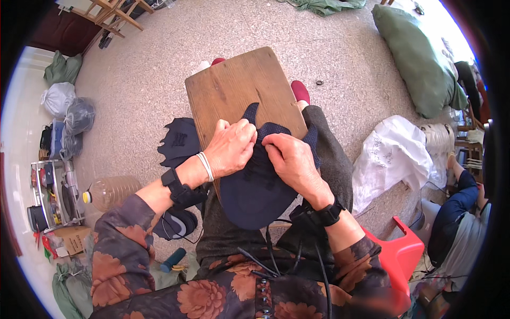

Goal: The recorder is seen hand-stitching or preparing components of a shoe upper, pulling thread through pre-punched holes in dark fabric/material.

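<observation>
A rounded dark navy fabric piece [258, 201] overhangs the near edge of a brown wooden board [234, 87]; left hand [231, 148] and right hand [292, 162] pinch its upper part, fingers nearly closed. A loosened pinch could let it slide off. Counted: one board, one jagged-edged navy fabric piece [179, 142] at its left.

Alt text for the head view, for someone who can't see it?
A person's left hand and right hand pinch dark fabric that lies partly over a wooden board. Another dark piece shows left of the board; a white sack and a red stool are at right.
</observation>
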The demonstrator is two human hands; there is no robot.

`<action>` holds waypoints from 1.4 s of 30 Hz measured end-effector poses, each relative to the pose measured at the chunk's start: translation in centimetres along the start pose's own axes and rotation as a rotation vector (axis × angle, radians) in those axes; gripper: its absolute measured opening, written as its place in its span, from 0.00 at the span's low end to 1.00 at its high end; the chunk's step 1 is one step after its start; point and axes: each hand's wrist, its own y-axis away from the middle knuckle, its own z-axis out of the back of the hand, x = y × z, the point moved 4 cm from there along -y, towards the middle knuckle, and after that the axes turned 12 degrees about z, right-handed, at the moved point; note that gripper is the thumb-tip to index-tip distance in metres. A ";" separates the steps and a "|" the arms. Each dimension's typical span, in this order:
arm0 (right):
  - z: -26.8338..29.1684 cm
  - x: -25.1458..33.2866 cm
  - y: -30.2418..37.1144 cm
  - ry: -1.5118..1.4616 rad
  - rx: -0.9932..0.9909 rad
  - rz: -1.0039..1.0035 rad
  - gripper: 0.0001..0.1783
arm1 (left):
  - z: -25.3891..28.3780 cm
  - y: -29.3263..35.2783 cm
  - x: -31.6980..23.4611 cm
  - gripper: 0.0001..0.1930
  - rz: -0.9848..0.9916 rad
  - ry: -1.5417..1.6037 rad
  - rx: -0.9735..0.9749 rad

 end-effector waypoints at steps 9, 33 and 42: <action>-0.4 0.5 0.3 0.091 0.016 -0.030 0.05 | -0.1 0.5 0.9 0.03 0.088 0.188 -0.036; -2.2 1.1 0.3 0.332 -0.012 0.066 0.04 | -0.3 0.8 1.9 0.03 0.074 0.288 -0.097; -2.5 1.7 0.0 0.339 -0.009 0.064 0.04 | -0.1 1.0 2.1 0.02 0.153 0.274 -0.048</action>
